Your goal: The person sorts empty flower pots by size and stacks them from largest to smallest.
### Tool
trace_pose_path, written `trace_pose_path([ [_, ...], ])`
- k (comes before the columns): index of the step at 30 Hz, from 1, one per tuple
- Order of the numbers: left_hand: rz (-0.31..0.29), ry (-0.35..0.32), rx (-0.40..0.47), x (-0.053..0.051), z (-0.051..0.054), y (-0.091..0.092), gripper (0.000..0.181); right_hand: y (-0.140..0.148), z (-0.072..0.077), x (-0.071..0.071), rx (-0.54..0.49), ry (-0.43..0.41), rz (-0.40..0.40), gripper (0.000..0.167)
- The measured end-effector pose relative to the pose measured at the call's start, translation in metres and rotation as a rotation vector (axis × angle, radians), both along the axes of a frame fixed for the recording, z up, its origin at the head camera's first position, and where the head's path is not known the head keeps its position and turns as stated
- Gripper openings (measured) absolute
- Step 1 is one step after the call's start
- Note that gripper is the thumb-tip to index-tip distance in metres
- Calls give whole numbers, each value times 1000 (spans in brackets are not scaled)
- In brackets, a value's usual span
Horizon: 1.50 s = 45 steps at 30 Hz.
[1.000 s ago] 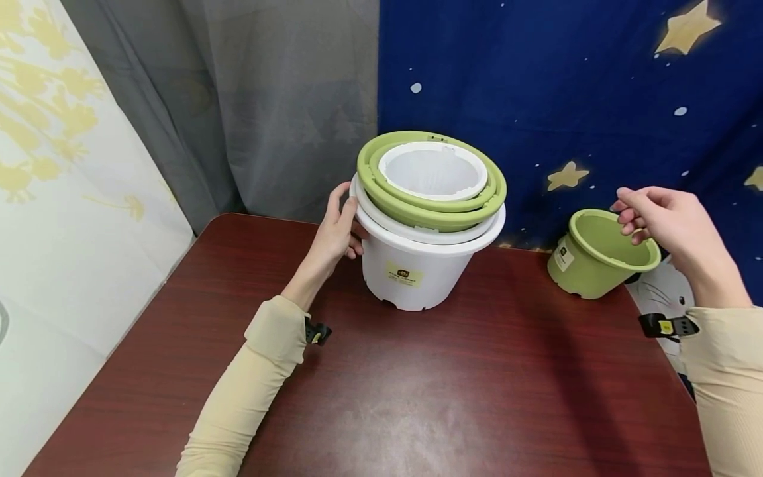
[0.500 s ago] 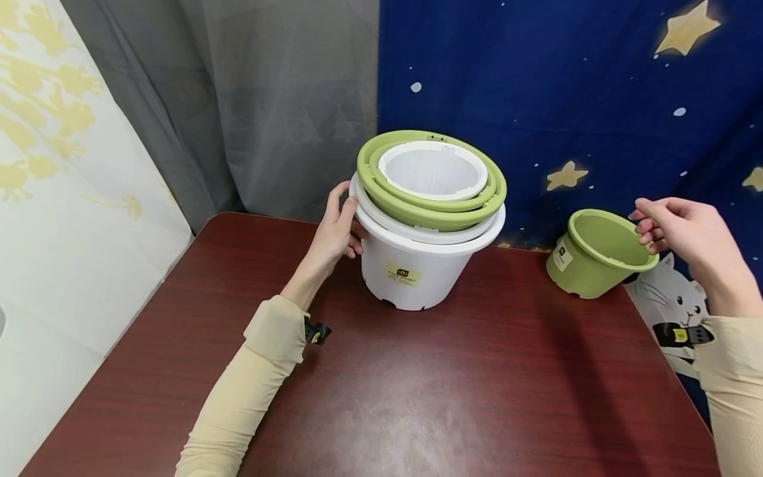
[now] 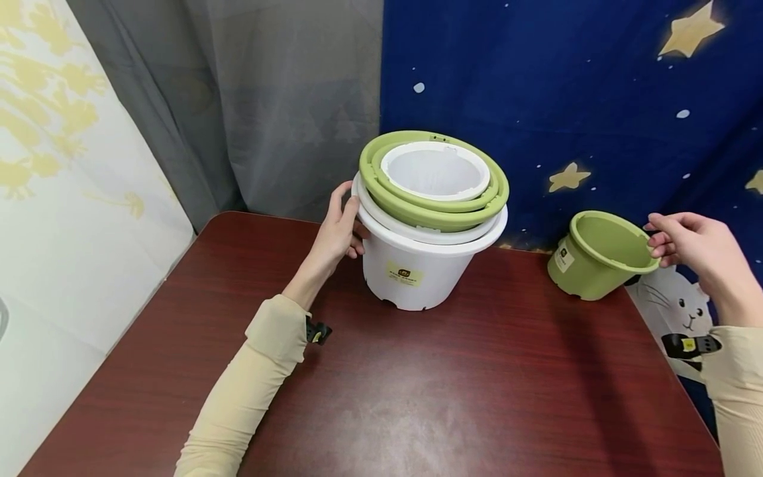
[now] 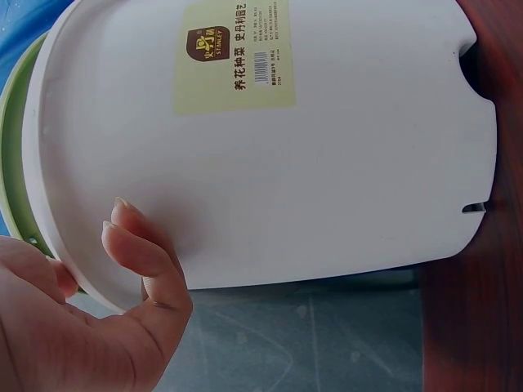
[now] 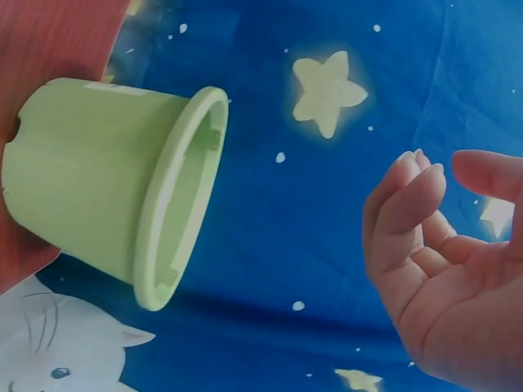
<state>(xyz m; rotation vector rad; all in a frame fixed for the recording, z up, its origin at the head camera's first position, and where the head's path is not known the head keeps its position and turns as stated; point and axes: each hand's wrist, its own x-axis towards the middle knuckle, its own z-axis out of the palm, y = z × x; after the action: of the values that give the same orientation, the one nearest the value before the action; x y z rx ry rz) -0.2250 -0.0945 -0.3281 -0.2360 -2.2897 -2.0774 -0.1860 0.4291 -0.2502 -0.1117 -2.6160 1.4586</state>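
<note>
At the back middle of the table stands a large white flower pot, with several smaller pots nested in it. A green pot and a small white pot show at the top of this stack. My left hand grips the stack's rim at its left side; in the left wrist view the fingers curl at the white wall. A separate green flower pot stands upright at the table's right corner. My right hand is raised beside it, fingers loosely curled and holding nothing. The right wrist view shows a gap between that hand and the green pot.
The dark red wooden table ends close to the green pot on the right. Behind it hang a grey curtain and a blue curtain with stars. A white sheet covers the left side.
My right hand has moved right and slightly down, over to the right side of the separate green flower pot. The left hand and the stack stay in place.
</note>
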Motion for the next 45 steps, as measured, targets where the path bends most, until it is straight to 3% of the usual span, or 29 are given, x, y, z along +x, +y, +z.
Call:
trace_pose_path([
  [4,5,6,-14,0,1,0,55,4,-6,1,27,-6,-33,17],
  [8,11,11,-13,0,1,0,54,8,-10,0,42,-16,-57,25],
  [21,15,5,-15,1,1,1,53,21,-29,0,66,-58,-61,23],
  [32,10,-3,-22,2,1,0,54,33,-46,-5,19,-112,-49,16],
  [38,14,1,-17,2,1,1,54,40,-55,-9,-7,-95,-61,9],
  [40,15,2,-14,2,2,0,53,43,-58,-12,-4,-90,-88,14],
  [45,17,-3,-12,2,1,1,53,46,-63,-17,28,-103,-125,47],
])
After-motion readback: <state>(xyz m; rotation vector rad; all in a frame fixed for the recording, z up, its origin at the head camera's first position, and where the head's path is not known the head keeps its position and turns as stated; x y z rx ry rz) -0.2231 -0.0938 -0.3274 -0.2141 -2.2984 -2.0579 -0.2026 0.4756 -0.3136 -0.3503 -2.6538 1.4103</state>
